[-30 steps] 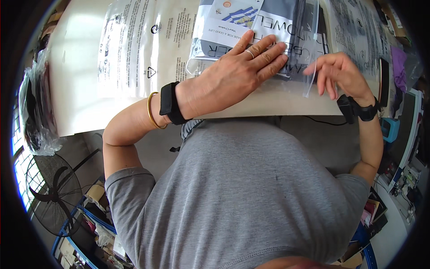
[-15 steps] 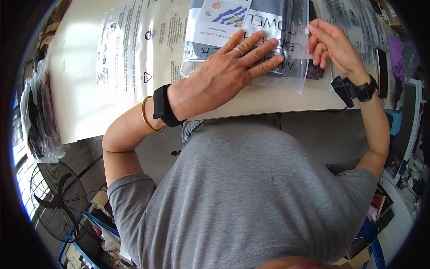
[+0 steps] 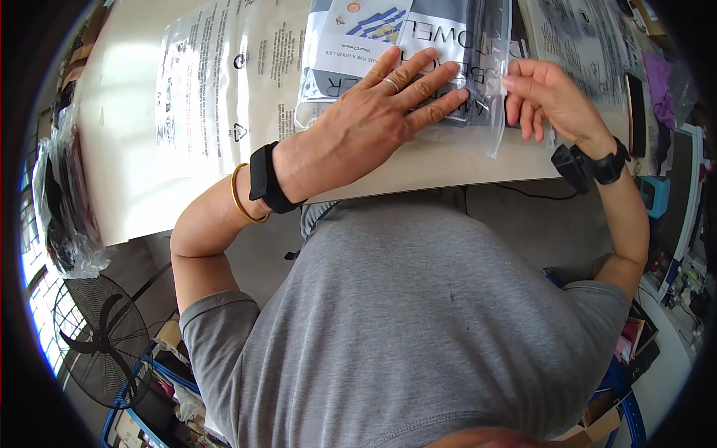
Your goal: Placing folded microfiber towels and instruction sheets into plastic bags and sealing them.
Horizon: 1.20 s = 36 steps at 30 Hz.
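Note:
A clear zip bag (image 3: 489, 127) lies on the table with a folded dark grey towel and a printed card (image 3: 358, 48) inside. My left hand (image 3: 373, 123) rests flat over the bag, fingers stretched out and slightly spread, pressing on its front. At the bag's right edge runs a clear zip strip (image 3: 508, 37). My right hand (image 3: 549, 97) pinches this strip between thumb and forefinger, while its other fingers curl loosely beneath. Whatever small zip slider may sit between those fingertips is hidden. The bag's far end runs out of view.
Flat printed clear bags (image 3: 213, 97) lie left of the towel, and more printed bags (image 3: 579, 52) lie at the right. Beyond these are a dark phone-like slab (image 3: 636, 112) and a purple cloth (image 3: 659, 82). A black fan (image 3: 101, 340) stands at the lower left.
My right hand has moved along the zip edge toward me, from higher up to lower down. The left hand stays flat on the bag, which has shifted slightly left.

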Each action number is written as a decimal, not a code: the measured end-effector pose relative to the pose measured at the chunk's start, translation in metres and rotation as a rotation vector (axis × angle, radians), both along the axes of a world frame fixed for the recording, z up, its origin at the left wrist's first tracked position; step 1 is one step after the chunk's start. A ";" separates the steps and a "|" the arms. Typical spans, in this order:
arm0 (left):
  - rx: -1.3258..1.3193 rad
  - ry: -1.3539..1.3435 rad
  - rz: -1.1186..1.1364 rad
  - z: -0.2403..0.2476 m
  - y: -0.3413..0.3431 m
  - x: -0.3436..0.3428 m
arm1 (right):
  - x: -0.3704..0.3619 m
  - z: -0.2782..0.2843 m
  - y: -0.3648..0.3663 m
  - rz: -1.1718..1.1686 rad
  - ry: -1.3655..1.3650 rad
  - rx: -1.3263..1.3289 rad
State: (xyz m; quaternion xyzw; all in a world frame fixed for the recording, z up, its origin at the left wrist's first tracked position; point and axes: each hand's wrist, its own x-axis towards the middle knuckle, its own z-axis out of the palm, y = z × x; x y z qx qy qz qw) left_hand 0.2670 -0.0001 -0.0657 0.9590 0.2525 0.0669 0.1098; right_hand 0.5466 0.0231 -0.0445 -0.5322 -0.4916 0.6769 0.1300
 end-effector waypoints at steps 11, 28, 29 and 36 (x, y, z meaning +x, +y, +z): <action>-0.037 -0.078 -0.010 -0.002 0.002 -0.003 | -0.005 0.004 -0.016 0.158 0.005 -0.087; 0.025 -0.049 -0.040 0.003 0.002 -0.001 | -0.007 0.002 -0.013 0.138 -0.025 -0.037; 0.036 -0.053 -0.039 0.003 0.001 0.000 | -0.008 0.001 -0.013 0.138 -0.026 -0.033; 0.051 -0.123 0.002 0.009 -0.006 0.013 | -0.010 -0.002 -0.015 0.132 0.031 0.053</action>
